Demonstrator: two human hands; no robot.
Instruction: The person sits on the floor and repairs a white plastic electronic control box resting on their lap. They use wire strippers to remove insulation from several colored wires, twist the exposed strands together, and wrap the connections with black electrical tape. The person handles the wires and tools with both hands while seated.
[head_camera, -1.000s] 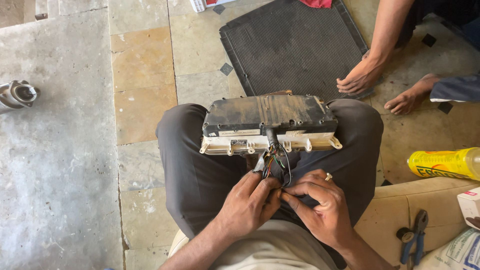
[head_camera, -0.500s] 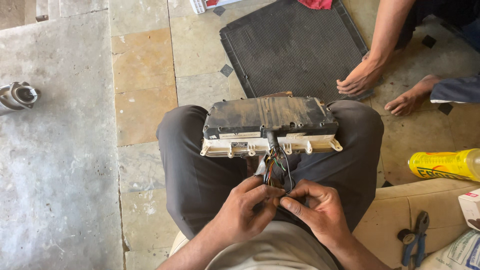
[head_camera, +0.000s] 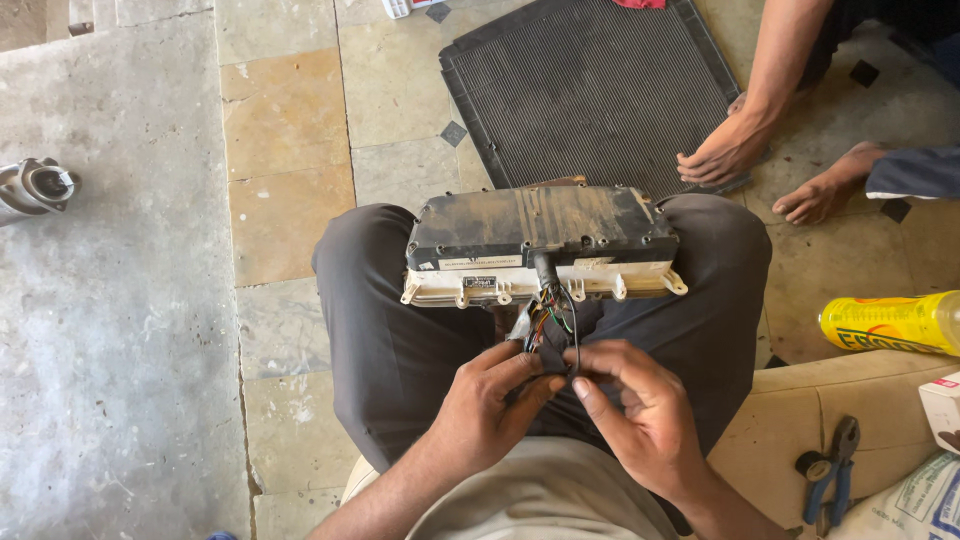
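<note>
**Both hands pinched on wire bundle, lap-level**

Left hand (head_camera: 490, 400) palm-down, fingers curled, thumb & forefinger pinched shut on wire bundle (head_camera: 553, 325). Right hand (head_camera: 640, 410) opposite, fingertips nearly touching left's, also pinching same wires; black lead looped over forefinger. Forearms converging from bottom edge, wrists bent inward.

Wires: several coloured strands + 1 black lead, running up from hands to dusty instrument cluster (head_camera: 542, 240) resting across both thighs just beyond hands, black back on top, white edge w/ tabs facing hands.

Room: narrow gap between hands and cluster edge, filled by wires. Left of left hand: knee edge, then bare stone floor (head_camera: 130, 330), wide open. Right of right hand: tan cushion (head_camera: 800, 400) close by, carrying 1 pair blue-handled pliers (head_camera: 835, 470).

Further off: 1 yellow bottle (head_camera: 890, 322) lying on its side, right of hands; 1 black ribbed mat (head_camera: 590, 85) beyond cluster; 1 metal part (head_camera: 35, 187) far left. Co-worker's hand (head_camera: 720, 155) on mat edge, 1 foot (head_camera: 825, 195) beside it.
</note>
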